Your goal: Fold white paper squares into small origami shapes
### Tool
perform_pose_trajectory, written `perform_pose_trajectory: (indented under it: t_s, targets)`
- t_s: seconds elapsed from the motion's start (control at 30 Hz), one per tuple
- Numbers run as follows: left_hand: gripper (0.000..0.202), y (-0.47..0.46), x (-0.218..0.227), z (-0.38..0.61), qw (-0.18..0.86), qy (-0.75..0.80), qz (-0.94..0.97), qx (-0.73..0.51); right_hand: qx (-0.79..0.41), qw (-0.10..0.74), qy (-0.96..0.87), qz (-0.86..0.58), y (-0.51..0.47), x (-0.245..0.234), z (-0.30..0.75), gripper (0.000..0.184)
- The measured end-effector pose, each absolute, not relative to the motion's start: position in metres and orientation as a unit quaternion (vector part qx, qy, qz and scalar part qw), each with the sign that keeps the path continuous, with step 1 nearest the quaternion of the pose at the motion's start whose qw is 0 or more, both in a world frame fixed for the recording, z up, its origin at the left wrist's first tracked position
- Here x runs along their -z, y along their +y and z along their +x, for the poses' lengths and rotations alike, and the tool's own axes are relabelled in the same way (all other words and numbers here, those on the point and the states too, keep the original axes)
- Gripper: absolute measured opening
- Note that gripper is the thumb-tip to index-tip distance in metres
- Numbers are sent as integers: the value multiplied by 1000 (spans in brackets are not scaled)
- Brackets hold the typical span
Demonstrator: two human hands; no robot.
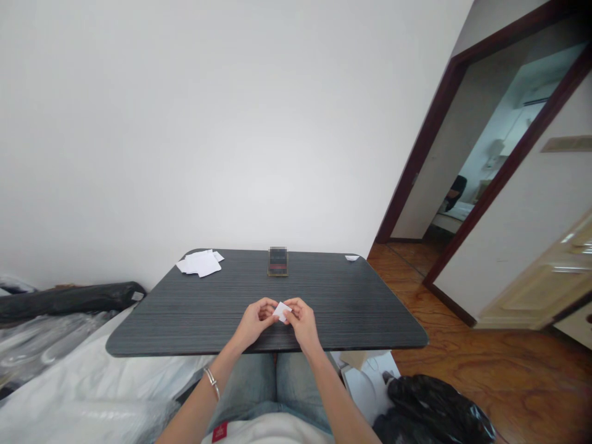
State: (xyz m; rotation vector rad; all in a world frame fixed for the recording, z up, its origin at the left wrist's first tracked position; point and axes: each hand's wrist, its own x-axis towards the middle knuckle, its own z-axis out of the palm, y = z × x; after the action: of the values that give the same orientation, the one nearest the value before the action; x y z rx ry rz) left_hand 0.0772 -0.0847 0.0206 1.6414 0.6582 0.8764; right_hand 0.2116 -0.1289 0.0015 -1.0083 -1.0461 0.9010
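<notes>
Both of my hands meet over the near middle of a dark striped table. Between them is a small white piece of paper. My left hand, with a silver bracelet on its wrist, pinches the paper's left side. My right hand pinches its right side. The paper hovers just above the tabletop.
A loose pile of white paper sheets lies at the table's far left corner. A small dark upright stand sits at the far middle. A tiny white scrap lies far right. A black plastic bag sits on the wooden floor, right. An open doorway is at right.
</notes>
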Motion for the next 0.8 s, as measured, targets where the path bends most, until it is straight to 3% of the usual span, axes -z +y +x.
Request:
perform_pose_trajectory:
  t_s: [0.2,0.4,0.8]
  targets:
    - [18,-82,-19,75,515,316,693,-393,-344,672,-457,-470,-128,0,213,13]
    - [11,-79,-17,74,510,317,678,-424,-404,663,-444,-447,-131,-3,212,22]
    - [15,-79,-17,74,520,315,670,-426,-408,668,-430,-450,-131,-3,212,19]
